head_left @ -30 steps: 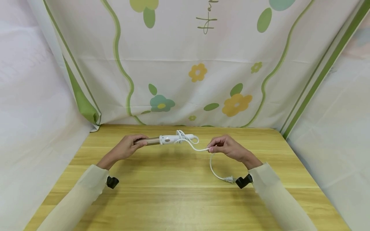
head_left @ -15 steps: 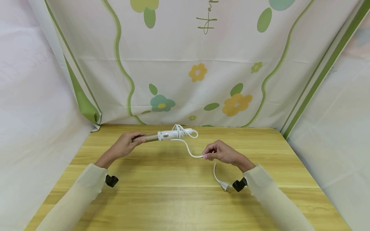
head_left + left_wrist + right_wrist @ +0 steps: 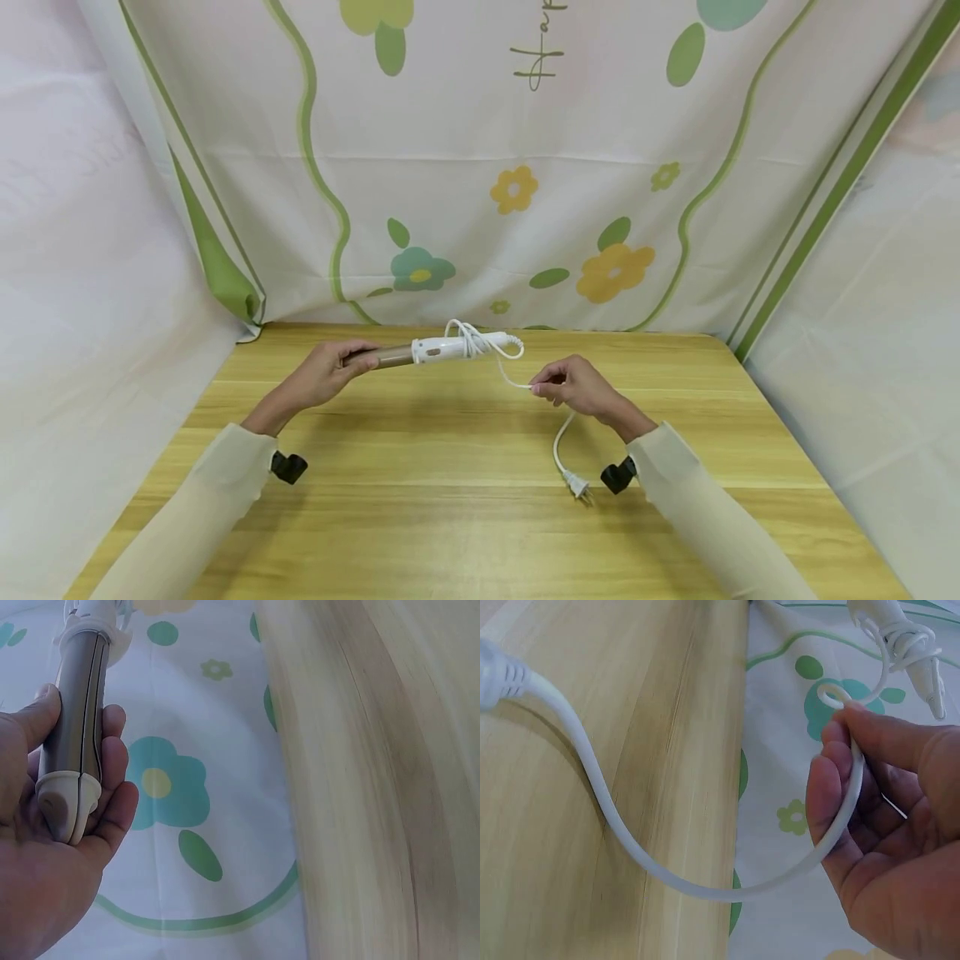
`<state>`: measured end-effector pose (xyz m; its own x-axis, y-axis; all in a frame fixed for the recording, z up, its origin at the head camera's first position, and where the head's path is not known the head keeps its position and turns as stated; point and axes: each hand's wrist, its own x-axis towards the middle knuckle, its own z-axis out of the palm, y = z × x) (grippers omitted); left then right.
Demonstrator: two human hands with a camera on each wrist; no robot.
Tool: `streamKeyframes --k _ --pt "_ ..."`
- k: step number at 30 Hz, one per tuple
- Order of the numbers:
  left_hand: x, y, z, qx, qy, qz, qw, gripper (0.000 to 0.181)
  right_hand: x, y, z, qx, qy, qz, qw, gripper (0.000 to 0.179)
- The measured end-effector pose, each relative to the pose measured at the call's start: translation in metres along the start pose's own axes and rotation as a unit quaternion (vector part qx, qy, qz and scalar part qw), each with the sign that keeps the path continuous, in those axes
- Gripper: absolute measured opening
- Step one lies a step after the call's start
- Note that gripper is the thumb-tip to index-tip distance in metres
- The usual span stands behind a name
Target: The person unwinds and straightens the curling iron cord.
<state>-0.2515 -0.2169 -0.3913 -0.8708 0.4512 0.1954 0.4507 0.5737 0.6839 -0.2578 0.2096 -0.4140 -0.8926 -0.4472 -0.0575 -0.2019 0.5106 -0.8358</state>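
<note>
My left hand [image 3: 324, 375] grips the bronze barrel of a curling iron [image 3: 438, 349] near its tip, holding it roughly level above the table. In the left wrist view, the thumb and fingers wrap the barrel [image 3: 75, 712], which has a split line along it. White cord [image 3: 471, 340] is wound loosely around the white handle, with a loop standing up. To the right, my right hand [image 3: 581, 387] pinches the cord between thumb and fingertips. Its free end curves down to a two-pin plug [image 3: 577, 485]. In the right wrist view, the cord [image 3: 705, 892] passes across the fingers.
The wooden table [image 3: 450, 525] spreads beneath both hands. A white cloth [image 3: 450, 117] printed with flowers hangs behind its far edge, and more cloth hangs at both sides. A black wrist camera [image 3: 288, 467] sits on the left sleeve, another [image 3: 618, 476] on the right.
My right hand moved left and down, then slightly up, still pinching the cord. The cord's run from the handle shifted from in front to below it. The curling iron rose slightly; the plug swung downward.
</note>
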Motion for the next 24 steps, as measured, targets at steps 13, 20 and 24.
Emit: streamKeyframes --k 13,20,24 --pt "0.001 0.0 0.0 -0.016 -0.025 0.009 0.9995 0.032 0.005 0.0 -0.001 0.053 0.128 0.014 0.9902 0.018" --pt "0.0 -0.005 0.003 -0.012 -0.036 0.014 0.9992 0.032 0.005 -0.005 -0.008 0.109 0.19 -0.005 0.9756 0.025" --pt "-0.001 -0.007 0.003 -0.007 -0.041 0.013 0.999 0.033 0.003 -0.01 -0.014 0.138 0.197 -0.021 0.9704 0.027"
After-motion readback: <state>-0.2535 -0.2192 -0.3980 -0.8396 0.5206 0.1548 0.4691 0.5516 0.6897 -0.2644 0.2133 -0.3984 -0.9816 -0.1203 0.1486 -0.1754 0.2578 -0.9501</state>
